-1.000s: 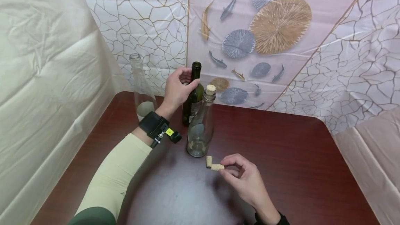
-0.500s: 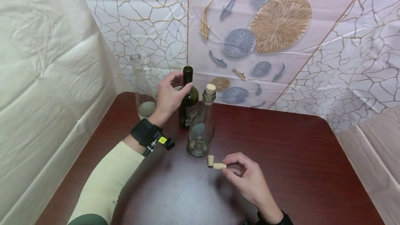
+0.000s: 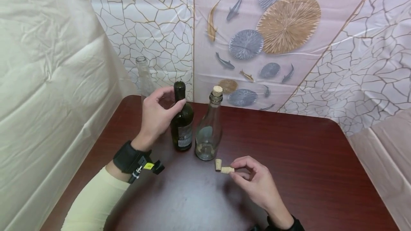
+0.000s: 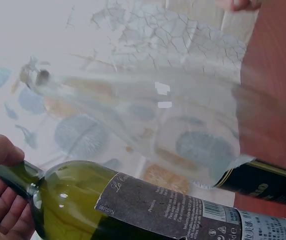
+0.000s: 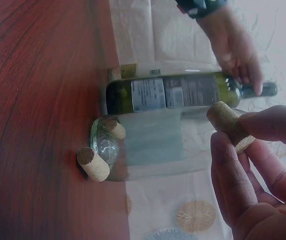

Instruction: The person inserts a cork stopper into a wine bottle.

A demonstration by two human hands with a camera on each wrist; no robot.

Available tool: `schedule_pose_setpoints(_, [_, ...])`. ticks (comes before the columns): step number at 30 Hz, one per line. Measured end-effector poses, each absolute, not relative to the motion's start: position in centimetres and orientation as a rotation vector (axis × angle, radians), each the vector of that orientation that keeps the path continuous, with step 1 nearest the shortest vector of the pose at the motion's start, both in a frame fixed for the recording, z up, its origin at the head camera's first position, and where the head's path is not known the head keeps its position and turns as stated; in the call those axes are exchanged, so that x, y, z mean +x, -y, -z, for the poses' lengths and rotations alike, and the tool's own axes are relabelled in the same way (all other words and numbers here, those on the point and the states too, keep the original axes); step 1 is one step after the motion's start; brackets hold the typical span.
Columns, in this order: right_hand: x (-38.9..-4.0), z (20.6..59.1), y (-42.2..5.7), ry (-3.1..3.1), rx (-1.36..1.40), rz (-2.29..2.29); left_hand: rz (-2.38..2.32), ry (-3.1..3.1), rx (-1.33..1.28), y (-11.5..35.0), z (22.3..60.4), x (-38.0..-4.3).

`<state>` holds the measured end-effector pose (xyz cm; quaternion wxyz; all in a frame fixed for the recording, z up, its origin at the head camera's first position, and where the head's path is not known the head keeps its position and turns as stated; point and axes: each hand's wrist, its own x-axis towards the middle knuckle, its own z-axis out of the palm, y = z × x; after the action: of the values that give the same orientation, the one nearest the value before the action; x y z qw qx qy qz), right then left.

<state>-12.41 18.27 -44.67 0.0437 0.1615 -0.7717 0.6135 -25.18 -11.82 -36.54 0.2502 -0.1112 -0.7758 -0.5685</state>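
My left hand (image 3: 156,116) grips the neck of a dark green wine bottle (image 3: 183,126), thumb on the near side. The bottle is upright, just left of a clear glass bottle (image 3: 208,131) with a cork (image 3: 217,91) in its mouth. In the left wrist view the green bottle (image 4: 78,200) shows a grey label and a bare neck. My right hand (image 3: 257,183) pinches a cork (image 5: 229,125) between thumb and fingers, held sideways above the table. Beside it a second cork (image 3: 218,165) stands on the table, close to the base of the clear bottle.
Another clear glass bottle (image 3: 143,72) without a cork stands at the back left, partly hidden by my left hand. The reddish-brown table (image 3: 289,145) ends at the back against a patterned cloth (image 3: 160,27). Pale cloth (image 3: 54,92) hangs along the left side.
My left hand has brought the green bottle left and toward me, from behind the corked clear bottle to its left side. The right hand and its cork have stayed nearly still.
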Motion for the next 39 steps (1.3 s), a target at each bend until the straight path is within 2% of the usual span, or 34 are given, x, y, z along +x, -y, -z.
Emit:
schedule_pose_setpoints(10, [-12.5, 44.4, -18.4, 2.425, 0.470, -1.876, 1.551, 2.076, -0.390, 12.4, 36.8, -20.5])
schedule_pose_setpoints(19, [-12.5, 44.2, -18.4, 2.441, 0.443, -1.864, 1.691, 2.015, -0.570, 10.9, 36.7, -16.9])
schedule_pose_setpoints(39, [-12.6, 44.3, -18.6, 2.467, 0.375, -1.860, 1.759, 1.990, -0.831, 7.7, 38.1, -14.7])
